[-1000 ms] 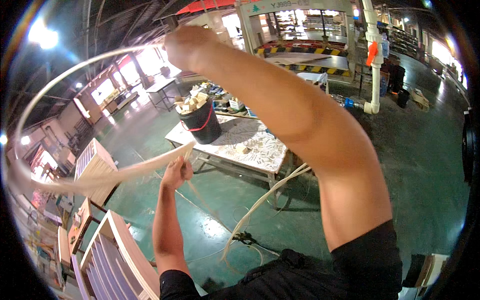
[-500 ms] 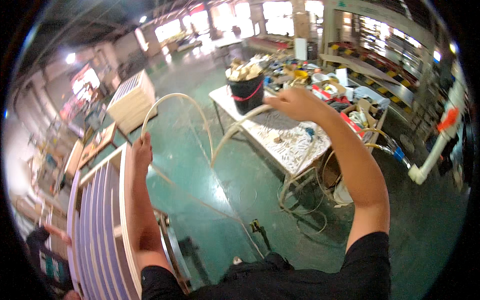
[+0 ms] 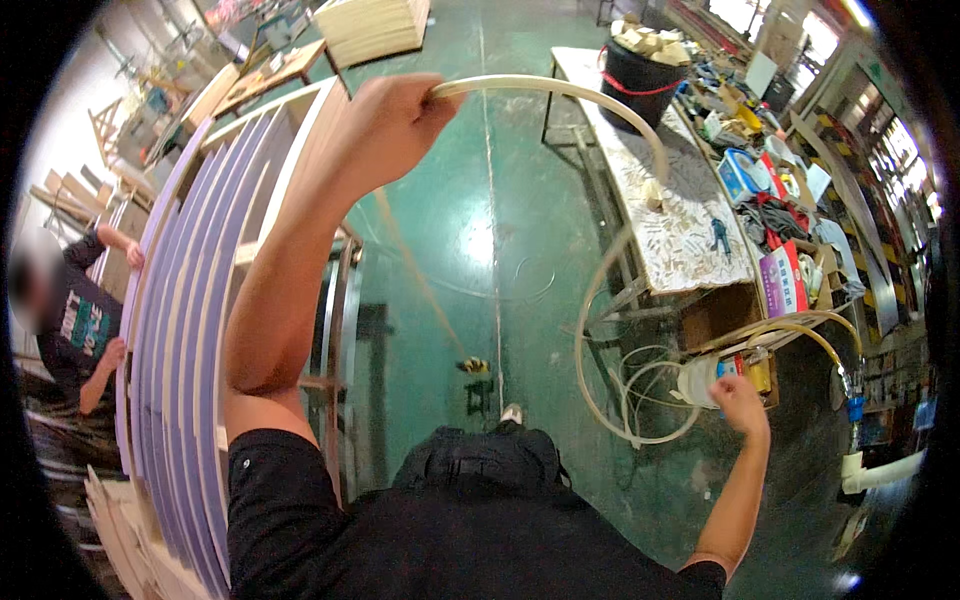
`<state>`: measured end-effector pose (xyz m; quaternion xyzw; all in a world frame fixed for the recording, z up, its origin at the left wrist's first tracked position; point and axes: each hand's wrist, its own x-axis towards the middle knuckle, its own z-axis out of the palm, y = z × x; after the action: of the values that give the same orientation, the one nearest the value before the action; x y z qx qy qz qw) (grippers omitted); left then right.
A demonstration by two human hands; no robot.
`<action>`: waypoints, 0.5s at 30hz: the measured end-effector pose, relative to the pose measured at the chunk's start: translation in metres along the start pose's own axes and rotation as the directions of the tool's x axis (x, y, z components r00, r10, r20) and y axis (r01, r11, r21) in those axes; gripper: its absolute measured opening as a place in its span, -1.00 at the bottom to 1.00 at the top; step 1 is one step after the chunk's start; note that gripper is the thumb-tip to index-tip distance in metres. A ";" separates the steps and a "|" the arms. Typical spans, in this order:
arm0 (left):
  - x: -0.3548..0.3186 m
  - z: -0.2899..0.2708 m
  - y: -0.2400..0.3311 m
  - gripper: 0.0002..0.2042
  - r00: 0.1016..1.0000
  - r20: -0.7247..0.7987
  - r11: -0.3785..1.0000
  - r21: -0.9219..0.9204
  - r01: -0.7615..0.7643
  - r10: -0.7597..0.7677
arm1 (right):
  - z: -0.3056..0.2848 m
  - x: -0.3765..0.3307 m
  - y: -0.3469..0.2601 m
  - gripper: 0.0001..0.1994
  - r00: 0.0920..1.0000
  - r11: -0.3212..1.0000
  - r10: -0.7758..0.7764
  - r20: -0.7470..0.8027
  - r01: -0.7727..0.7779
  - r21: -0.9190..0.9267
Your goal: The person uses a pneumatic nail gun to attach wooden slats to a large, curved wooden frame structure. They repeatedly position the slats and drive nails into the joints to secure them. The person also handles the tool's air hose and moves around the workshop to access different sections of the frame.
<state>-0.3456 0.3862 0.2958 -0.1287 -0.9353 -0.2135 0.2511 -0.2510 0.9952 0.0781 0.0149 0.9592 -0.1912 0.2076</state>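
The left hand (image 3: 395,118) is raised ahead of the body, its fingers curled tightly around a pale flexible hose (image 3: 540,83). The hose leaves the right side of that fist and arches rightward, then bends down in front of the table (image 3: 577,66) (it blurs there), and its lower part sweeps into loose loops beneath the tabletop's near end.

Well apart from the left, low on the person's right, is the right hand (image 3: 738,403), fingers mostly curled in. The loops lie just to its left, beside a white pail (image 3: 697,384); whether the fingers grip any of the hose cannot be told.

On the table, a black bucket (image 3: 642,85) heaped with wooden blocks stands at the far end, and pliers (image 3: 720,236) lie among scattered pale bits. Past the left forearm, a co-worker's hand (image 3: 133,255) rests at the edge of a stack of purplish panels (image 3: 185,335).
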 end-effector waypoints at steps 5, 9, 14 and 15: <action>-0.029 -0.020 0.032 -0.72 0.961 0.025 0.955 0.107 -0.277 0.276 | -0.079 -0.065 -0.304 -0.41 0.317 0.585 -0.666 -0.675 0.783 -0.210; -0.052 -0.043 0.036 -0.73 0.993 0.010 0.973 0.201 -0.114 0.114 | -0.082 -0.037 -0.463 -0.67 0.508 0.584 -0.810 -0.292 0.739 -0.334; -0.146 -0.042 -0.069 -0.68 0.890 -0.441 0.966 -0.161 -0.202 0.112 | -0.055 -0.100 -0.568 -0.59 0.238 0.255 -0.966 -0.097 0.832 -0.493; -0.158 -0.029 -0.049 -0.62 0.912 -0.403 0.966 -0.255 -0.040 -0.069 | -0.075 -0.118 -0.549 -0.59 0.229 0.246 -0.967 -0.111 0.730 -0.638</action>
<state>-0.2181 0.3085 0.2194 -0.1059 -0.8271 -0.3574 0.4206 -0.2316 0.5200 0.3867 -0.5333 0.8233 -0.0315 -0.1918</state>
